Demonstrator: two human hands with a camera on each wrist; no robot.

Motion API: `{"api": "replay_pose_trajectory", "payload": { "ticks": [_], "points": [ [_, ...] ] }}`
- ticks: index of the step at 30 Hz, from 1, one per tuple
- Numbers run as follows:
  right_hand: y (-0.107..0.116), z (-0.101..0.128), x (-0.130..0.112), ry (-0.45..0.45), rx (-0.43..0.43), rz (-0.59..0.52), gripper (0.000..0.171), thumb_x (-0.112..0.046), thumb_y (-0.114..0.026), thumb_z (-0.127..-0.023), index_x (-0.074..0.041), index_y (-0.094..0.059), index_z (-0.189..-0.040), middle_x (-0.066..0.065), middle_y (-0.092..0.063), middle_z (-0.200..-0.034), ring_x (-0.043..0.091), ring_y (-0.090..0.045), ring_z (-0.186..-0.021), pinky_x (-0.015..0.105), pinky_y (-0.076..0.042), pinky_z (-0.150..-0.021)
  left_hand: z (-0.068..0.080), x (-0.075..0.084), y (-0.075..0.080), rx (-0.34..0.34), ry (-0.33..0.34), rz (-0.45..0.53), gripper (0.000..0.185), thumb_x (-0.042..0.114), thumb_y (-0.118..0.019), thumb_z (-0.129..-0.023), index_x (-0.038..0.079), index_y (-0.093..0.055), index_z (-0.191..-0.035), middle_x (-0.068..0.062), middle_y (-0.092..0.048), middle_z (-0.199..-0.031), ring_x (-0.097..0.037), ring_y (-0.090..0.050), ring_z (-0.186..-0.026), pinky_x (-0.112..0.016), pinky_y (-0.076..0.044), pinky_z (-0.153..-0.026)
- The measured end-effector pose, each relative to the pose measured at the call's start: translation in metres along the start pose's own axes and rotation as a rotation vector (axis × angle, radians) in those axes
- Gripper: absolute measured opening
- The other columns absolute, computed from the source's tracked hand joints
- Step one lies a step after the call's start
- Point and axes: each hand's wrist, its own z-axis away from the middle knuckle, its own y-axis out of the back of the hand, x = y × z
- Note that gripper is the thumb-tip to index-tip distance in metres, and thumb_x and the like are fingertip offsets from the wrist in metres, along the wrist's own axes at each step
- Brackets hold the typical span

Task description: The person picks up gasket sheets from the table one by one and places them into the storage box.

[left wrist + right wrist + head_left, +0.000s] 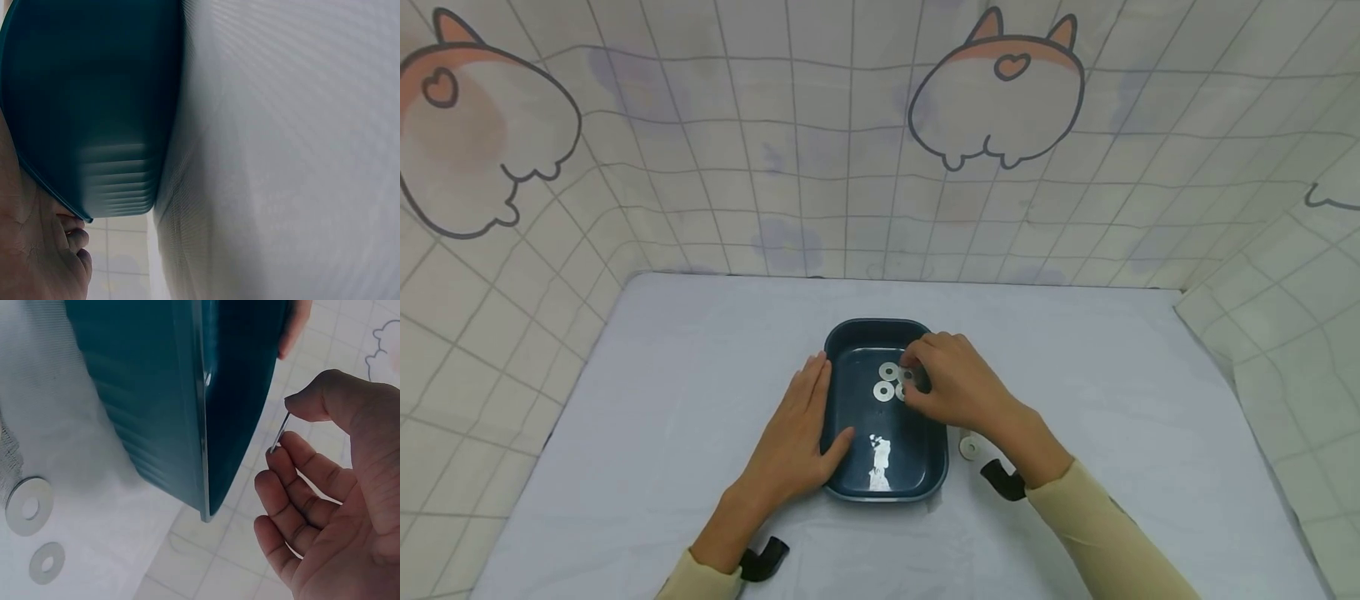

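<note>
White-clothed table [700, 417], unlabelled blue tray [887, 487], left hand [797, 442] flat steadying it, right hand [955, 387] pinching washer [279, 432]

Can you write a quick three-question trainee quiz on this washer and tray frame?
1. True or false: the right hand pinches a washer over the blue tray.
2. Which hand rests against the tray's side wall? A) left hand B) right hand C) neither
3. Fill in: a loose washer lies on the white cloth, just ____ the tray.

Key:
1. True; the right wrist view shows its grip edge-on between thumb and fingertip.
2. A
3. outside
</note>
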Motion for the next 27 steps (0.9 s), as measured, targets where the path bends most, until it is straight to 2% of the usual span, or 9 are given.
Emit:
{"api": "replay_pose_trajectory", "payload": {
  "ticks": [17,22,27],
  "points": [
    [0.004,-0.02,-0.004,0.057,0.006,0.005,0.026,-0.022,-0.077,-0.09,-0.007,-0.077,-0.111,0.006,-0.078,-0.106,0.024,-0.069,-0.099,0.047,-0.057,-0.103,-0.002,0.0,0.0,0.01,-0.017,0.001,0.095,0.049,-0.059,-0.101,0.004,-0.012,-0.17,-0.01,-0.008,-0.181,-0.028,-0.013,-0.169,-0.051,-0.022,-0.137],
    [0.0,-0.027,-0.006,0.077,0.008,0.009,0.026,-0.023,-0.077,-0.091,-0.007,-0.078,-0.112,0.005,-0.078,-0.106,0.023,-0.069,-0.1,0.045,-0.058,-0.1,-0.002,-0.001,0.0,0.012,-0.024,0.0,0.094,0.048,-0.059,-0.101,0.003,-0.013,-0.17,-0.01,-0.009,-0.181,-0.028,-0.014,-0.168,-0.051,-0.022,-0.136],
    [-0.003,-0.032,-0.01,0.082,-0.013,0.012,0.025,-0.023,-0.076,-0.093,-0.009,-0.078,-0.113,0.004,-0.079,-0.107,0.022,-0.069,-0.102,0.045,-0.057,-0.103,-0.001,-0.001,0.0,0.01,-0.025,-0.005,0.093,0.048,-0.059,-0.101,0.002,-0.014,-0.169,-0.011,-0.009,-0.181,-0.029,-0.014,-0.168,-0.051,-0.023,-0.136]
  ]
}}
